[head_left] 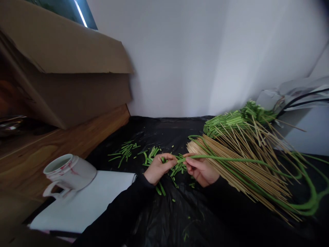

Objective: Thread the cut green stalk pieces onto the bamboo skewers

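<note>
My left hand (161, 168) is closed, thumb and fingers pinching the near end of a long green garlic scape (231, 159). A short cut green piece shows between its curled fingers. My right hand (202, 169) grips the same scape a little to the right, and its long stem trails off over the bamboo skewers (246, 171). Short broken scape pieces (178, 170) lie beneath and around both hands. More whole scapes (303, 206) curve across the skewers at the right.
A black plastic sheet (164, 130) covers the work surface. Skewered green bundles (236, 120) are stacked at the back right. To the left stand a white mug (82, 171) on a white folded sheet (115, 178) and a cardboard box (89, 92). A white wall (180, 61) rises behind.
</note>
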Tool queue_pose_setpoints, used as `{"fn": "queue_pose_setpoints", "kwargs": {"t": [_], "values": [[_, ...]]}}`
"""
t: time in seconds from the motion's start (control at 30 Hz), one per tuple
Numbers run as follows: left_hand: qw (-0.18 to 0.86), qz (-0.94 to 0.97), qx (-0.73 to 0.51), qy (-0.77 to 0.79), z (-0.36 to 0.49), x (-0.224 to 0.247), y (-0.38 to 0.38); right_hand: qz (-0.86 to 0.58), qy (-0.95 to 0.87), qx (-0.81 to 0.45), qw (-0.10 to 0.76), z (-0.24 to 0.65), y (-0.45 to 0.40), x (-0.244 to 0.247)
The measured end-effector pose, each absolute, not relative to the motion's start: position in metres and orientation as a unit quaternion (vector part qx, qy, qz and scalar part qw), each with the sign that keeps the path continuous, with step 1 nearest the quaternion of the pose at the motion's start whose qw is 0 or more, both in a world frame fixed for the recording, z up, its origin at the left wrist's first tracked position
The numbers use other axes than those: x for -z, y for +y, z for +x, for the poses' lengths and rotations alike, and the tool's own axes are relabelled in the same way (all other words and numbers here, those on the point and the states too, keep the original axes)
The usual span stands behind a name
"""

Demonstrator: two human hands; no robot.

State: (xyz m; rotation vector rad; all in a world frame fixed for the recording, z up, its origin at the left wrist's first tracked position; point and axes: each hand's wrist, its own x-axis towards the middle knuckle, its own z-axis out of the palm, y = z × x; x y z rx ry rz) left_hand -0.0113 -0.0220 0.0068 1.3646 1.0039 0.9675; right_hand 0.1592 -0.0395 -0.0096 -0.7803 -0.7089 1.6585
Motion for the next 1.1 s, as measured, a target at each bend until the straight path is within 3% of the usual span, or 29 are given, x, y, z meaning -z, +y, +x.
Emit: {"fn": "queue_pose_setpoints", "kwargs": {"t": [0.23,0.5,0.77,1.1], "values": [[0.521,0.697,-0.336,0.361,-0.011,-0.02,-0.033,-0.299,-0.31,-0.734,0.525,0.16,-0.039,0.01],[0.428,0.691,-0.407,0.416,-0.012,-0.015,-0.023,-0.288,-0.415,-0.766,0.398,0.16,-0.048,0.009],[0.632,0.61,-0.293,0.378,-0.016,-0.003,-0.021,-0.336,-0.465,-0.683,0.452,0.161,-0.045,0.011],[0.686,0.582,-0.245,0.361,-0.015,-0.007,-0.025,-0.354,-0.421,-0.669,0.501,0.165,-0.039,0.008]]}}
